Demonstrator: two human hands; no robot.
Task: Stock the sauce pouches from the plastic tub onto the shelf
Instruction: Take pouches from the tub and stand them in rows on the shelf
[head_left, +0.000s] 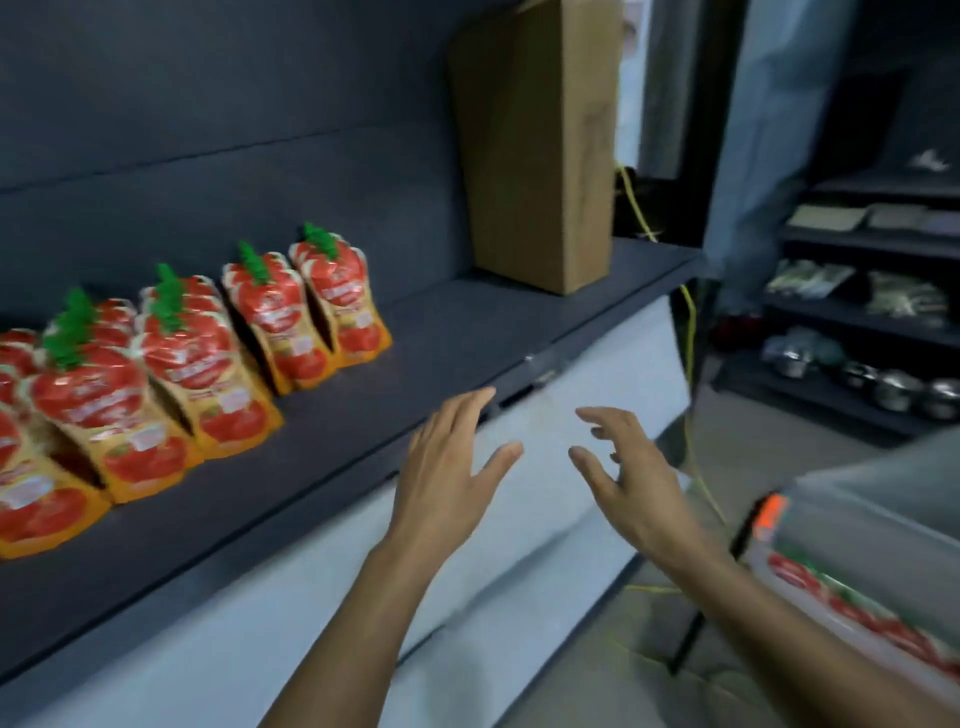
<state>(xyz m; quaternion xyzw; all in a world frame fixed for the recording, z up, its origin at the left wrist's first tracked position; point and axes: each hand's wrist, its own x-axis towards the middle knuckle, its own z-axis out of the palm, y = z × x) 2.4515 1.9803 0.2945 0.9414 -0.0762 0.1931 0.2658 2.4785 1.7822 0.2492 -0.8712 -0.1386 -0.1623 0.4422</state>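
Observation:
Several red and orange sauce pouches with green caps stand in rows on the left part of the dark shelf. The clear plastic tub sits at the lower right with more red pouches lying inside. My left hand hovers in front of the shelf's front edge, fingers straight and spread, holding nothing. My right hand is a little to its right, fingers loosely spread and slightly bent, also empty. The whole view is blurred by motion.
A tall cardboard box stands upright at the back right of the shelf. The shelf between the pouches and the box is bare. A yellow cable hangs past the shelf's right end. Dark shelving with metal bowls stands at the far right.

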